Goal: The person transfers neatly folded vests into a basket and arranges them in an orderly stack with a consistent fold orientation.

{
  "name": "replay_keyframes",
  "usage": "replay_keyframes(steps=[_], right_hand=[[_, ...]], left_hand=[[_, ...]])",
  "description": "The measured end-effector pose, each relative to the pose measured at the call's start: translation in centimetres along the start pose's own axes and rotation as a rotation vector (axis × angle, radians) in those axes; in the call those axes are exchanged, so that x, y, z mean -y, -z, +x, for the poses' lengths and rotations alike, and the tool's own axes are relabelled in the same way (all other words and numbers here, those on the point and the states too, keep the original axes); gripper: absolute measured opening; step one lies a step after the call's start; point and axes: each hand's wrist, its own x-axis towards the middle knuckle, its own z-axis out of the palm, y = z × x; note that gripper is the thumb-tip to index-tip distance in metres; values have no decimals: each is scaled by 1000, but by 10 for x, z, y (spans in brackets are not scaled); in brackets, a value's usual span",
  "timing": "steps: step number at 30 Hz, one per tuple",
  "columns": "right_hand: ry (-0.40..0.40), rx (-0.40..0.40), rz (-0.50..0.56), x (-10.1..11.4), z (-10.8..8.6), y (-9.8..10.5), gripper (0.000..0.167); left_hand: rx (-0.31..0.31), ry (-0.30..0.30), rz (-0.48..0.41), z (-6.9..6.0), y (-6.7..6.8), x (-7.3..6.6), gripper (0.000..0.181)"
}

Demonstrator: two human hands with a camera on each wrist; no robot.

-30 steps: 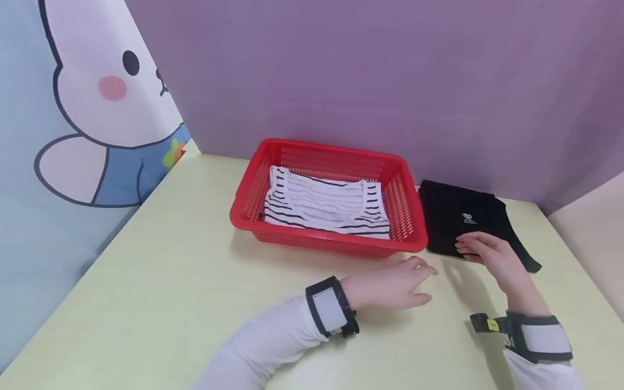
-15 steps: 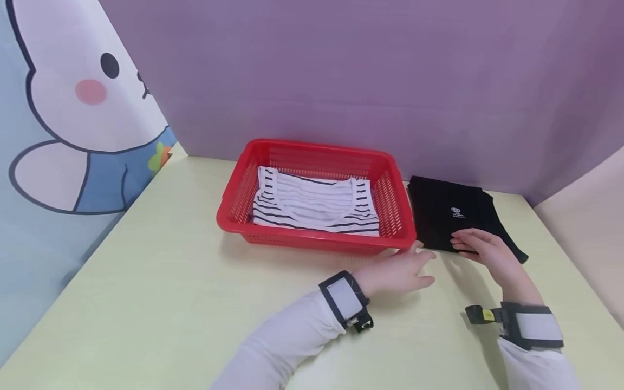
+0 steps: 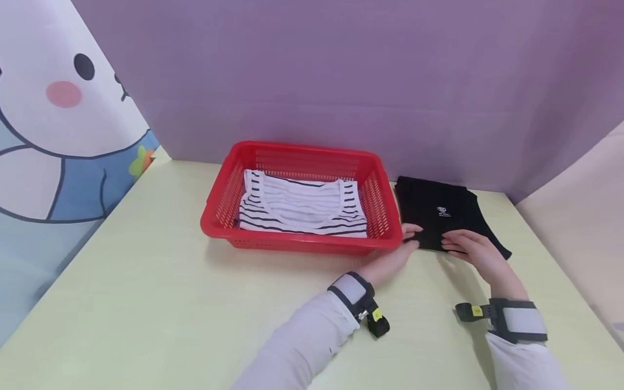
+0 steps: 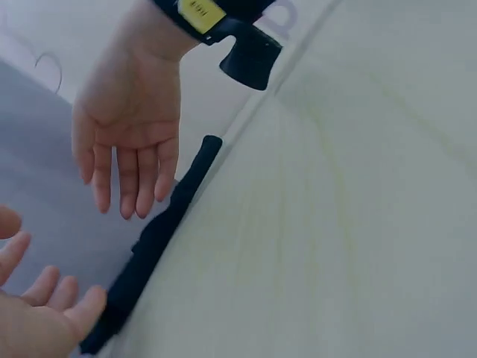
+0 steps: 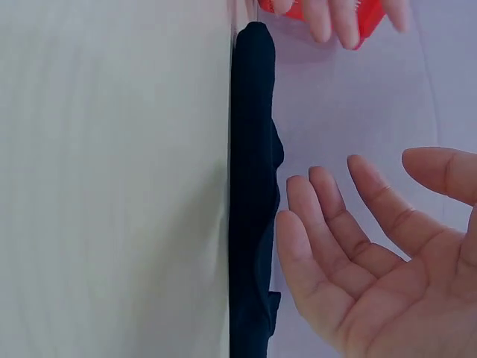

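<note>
A folded black garment (image 3: 431, 216) with a small white print lies flat right of the red basket (image 3: 300, 241). My left hand (image 3: 391, 261) is beside the basket's front right corner, its fingers loosely bent near the garment's front left edge. My right hand (image 3: 480, 258) hovers over the garment's front edge with its fingers relaxed. In the right wrist view, a gap shows between the fingers of my right hand (image 5: 402, 261) and the thick folded edge of the black garment (image 5: 253, 186). Neither hand holds anything. Inside the basket lies a folded white top with black stripes (image 3: 302, 208).
The pale yellow table (image 3: 161, 303) extends in front of and left of the basket. Behind stands a purple partition (image 3: 341, 76). A cartoon-printed sheet (image 3: 44, 130) hangs at the left, and a pale wall (image 3: 585, 216) borders the right.
My left hand has moved forward and right toward the black garment's front left corner. My right hand stays over the front edge. The head view has shifted to the right.
</note>
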Motion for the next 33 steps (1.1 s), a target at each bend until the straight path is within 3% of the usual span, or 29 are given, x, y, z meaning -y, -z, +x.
replay_keyframes(steps=[4,10,15,19,25,33], right_hand=[[-14,9,-8,0,3,-5,25],[-25,-3,-29,5,13,-13,21],[-45,-15,-143,11,23,-14,27],[-116,-18,-291,15,30,-11,43],[-226,-31,-497,20,43,1,49],[-202,-162,-813,13,62,21,46]], left_hand=[[-153,37,-39,6,0,9,32],[-263,55,-8,7,6,12,35],[-265,72,-32,7,7,12,42],[-266,93,-64,7,5,12,45],[-275,138,-83,7,3,11,45],[-317,260,-127,6,4,-1,43]])
